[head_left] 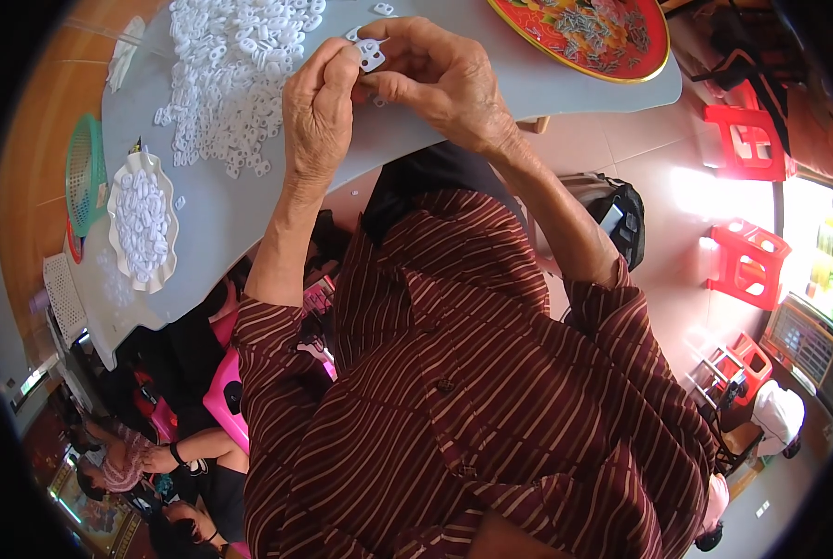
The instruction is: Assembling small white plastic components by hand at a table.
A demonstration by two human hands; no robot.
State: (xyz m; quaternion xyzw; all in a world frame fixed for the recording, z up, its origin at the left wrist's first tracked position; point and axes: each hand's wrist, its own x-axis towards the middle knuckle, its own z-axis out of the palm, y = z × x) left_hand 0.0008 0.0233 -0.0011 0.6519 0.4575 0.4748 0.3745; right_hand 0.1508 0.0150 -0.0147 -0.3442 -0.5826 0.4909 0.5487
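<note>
Over the near edge of the table, my two hands meet at a small white plastic piece with holes (371, 56). The fingers of my left hand (321, 107) pinch the left side of this piece. From the right, my right hand (449, 88) curls its thumb and fingers close round the same piece; what its fingertips grip is too small and partly hidden to tell. A large heap of similar white pieces (216, 84) spreads over the table to the left of my hands. A few loose ones lie just beyond and under my fingers.
On the grey table (361, 168), a scalloped white dish (169, 256) holds more white pieces at left, beside a green basket (85, 177). A red floral tray (652, 56) with small metal pins stands at far right. Red stools (750, 264) and a bag (626, 219) are on the floor; other people sit lower left.
</note>
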